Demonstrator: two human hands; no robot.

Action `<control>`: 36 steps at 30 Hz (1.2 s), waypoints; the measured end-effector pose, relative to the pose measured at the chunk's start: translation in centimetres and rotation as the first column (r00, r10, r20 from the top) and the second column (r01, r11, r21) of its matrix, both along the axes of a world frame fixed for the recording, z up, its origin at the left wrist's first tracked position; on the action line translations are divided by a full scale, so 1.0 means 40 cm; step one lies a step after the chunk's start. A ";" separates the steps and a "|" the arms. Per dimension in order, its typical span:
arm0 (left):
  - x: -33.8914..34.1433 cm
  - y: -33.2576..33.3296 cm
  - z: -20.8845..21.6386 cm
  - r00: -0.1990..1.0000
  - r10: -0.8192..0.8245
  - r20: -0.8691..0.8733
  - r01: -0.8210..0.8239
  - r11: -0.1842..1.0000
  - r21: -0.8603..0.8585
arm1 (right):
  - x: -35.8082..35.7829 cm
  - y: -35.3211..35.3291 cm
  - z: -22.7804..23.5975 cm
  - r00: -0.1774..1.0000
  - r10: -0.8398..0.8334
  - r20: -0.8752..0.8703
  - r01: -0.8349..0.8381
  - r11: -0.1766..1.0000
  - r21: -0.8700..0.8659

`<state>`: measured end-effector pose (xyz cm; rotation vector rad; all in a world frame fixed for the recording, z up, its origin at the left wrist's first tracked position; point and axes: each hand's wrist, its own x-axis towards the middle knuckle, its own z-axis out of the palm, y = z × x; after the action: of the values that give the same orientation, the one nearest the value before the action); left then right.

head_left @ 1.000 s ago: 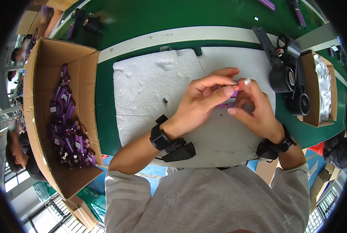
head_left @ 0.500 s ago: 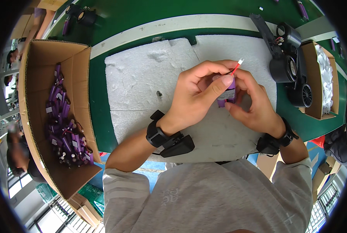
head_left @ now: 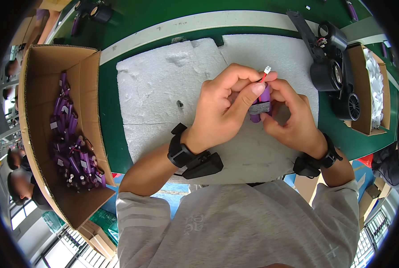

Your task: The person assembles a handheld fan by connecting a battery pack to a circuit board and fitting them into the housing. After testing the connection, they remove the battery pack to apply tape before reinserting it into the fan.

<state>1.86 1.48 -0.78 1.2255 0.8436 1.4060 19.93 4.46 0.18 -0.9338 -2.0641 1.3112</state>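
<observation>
Both hands are closed round a purple battery pack above the foam mat. A grey strip wraps its middle. My left hand pinches the pack's upper end and its red and black lead between thumb and fingers. The lead's white connector sticks up beyond the fingertips. From the other side my right hand grips the pack, thumb at its lower end and fingers behind it. The fingers cover part of the pack.
White foam sheets cover the green bench. At left stands a cardboard box with many purple batteries. Black fan-like housings lie at right, beside a small box of white packets. People are at far left.
The white connector has shifted slightly left and the lead stands straighter. The grey strip on the pack now shows more clearly. Both hands keep their hold.
</observation>
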 end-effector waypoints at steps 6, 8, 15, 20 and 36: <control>-0.002 0.002 0.005 1.000 -0.001 0.027 0.000 1.000 0.027 | 0.006 0.009 0.002 0.997 0.056 -0.048 -0.055 0.998 0.008; -0.005 0.002 -0.002 1.000 -0.008 -0.001 0.008 0.999 0.036 | 0.010 0.004 0.000 0.997 0.029 -0.074 -0.032 0.999 -0.034; -0.008 -0.005 -0.012 0.998 -0.060 -0.005 0.060 0.998 0.011 | 0.007 0.002 -0.010 0.987 0.012 -0.158 -0.029 0.994 -0.104; -0.019 0.005 0.016 0.980 -0.033 -0.196 0.061 0.989 0.136 | 0.002 0.000 -0.001 0.957 -0.003 -0.291 -0.077 0.962 -0.263; -0.727 0.477 0.015 0.066 0.481 -0.874 -0.729 0.621 0.287 | -0.005 0.009 0.007 0.935 0.062 -0.349 -0.200 0.904 -0.377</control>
<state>-27.24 20.55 -0.16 1.5013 2.5684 1.0226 19.72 4.80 0.47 -0.6803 -1.6479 1.8816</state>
